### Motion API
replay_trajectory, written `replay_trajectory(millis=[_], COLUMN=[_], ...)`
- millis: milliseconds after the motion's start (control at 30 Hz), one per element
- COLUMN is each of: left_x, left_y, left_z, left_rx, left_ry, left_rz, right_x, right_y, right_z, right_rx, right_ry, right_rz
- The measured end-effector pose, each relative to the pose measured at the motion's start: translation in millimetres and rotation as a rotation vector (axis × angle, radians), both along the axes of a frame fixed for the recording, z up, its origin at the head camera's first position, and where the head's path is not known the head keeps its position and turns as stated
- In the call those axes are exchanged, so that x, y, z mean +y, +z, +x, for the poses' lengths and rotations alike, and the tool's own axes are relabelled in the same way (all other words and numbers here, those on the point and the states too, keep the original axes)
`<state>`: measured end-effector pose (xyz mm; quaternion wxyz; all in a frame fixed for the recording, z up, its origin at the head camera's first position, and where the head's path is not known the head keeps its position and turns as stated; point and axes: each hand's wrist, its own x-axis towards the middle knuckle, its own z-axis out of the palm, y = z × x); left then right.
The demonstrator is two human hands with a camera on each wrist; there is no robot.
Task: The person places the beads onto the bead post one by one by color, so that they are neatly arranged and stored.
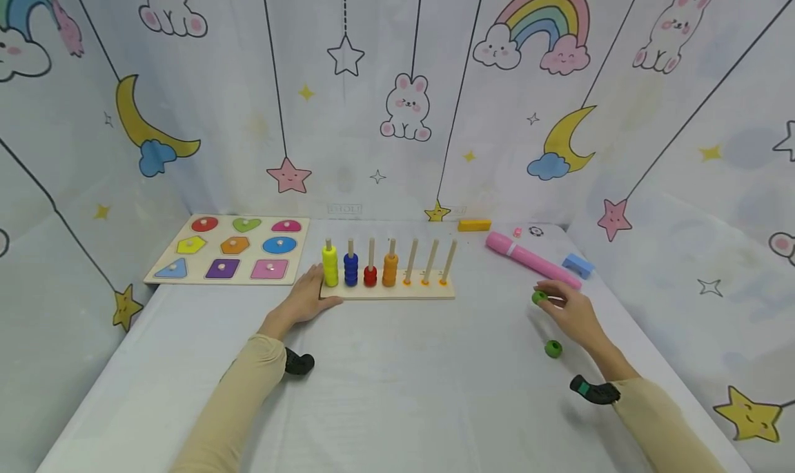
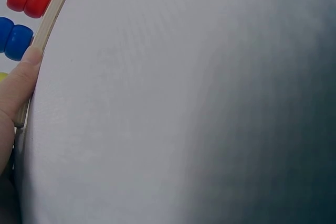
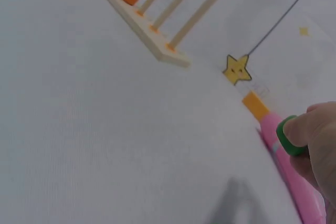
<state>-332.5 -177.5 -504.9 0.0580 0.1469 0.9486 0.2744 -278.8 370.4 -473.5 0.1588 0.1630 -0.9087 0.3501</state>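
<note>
Right hand: your right hand (image 1: 574, 314) pinches a green ring bead (image 1: 539, 296) between fingertips, lifted just off the table, right beside the pink cylinder (image 1: 531, 259).
Bead in the wrist view: the green ring bead (image 3: 287, 139) sits tucked under your fingertip (image 3: 310, 127) — only its rim shows, so I can't tell how deep the pinch goes.
Left hand: your left hand (image 1: 308, 299) lies flat with relaxed fingers against the near-left corner of the stacking rack (image 1: 387, 291), holding nothing; the thumb (image 2: 21, 80) touches the base edge.
Second bead: another green bead (image 1: 553, 349) lies loose on the table (image 1: 397, 390), near your right wrist.
Rack: yellow, blue, red and orange beads fill four pegs — three pegs on the right stand bare.
Handling: the bead looks small, light, hard and smooth, probably painted wood; likely to roll if dropped.
Where to hold: grip it across the outer rim, leaving the centre hole uncovered.
Also there: a shape puzzle board (image 1: 231, 250) back left.
</note>
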Motion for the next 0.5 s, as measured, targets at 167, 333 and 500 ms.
replay_trajectory(millis=[167,333,500], left_x=[-0.9,-1.1,0.3], left_y=[-1.7,-1.0,-0.5], left_z=[-1.1,-0.2,1.1], left_rx=[0.009,0.022,0.021], left_ry=[-0.005,-0.001,-0.001], left_rz=[-0.005,0.001,0.003], right_x=[-40.9,-88.4,-133.0], right_y=[21.9,48.4,67.7], right_z=[-20.8,-39.6,-52.6], right_rx=[-0.016,0.012,0.062], right_ry=[0.053,0.068,0.12], right_rz=[-0.077,-0.065,-0.107])
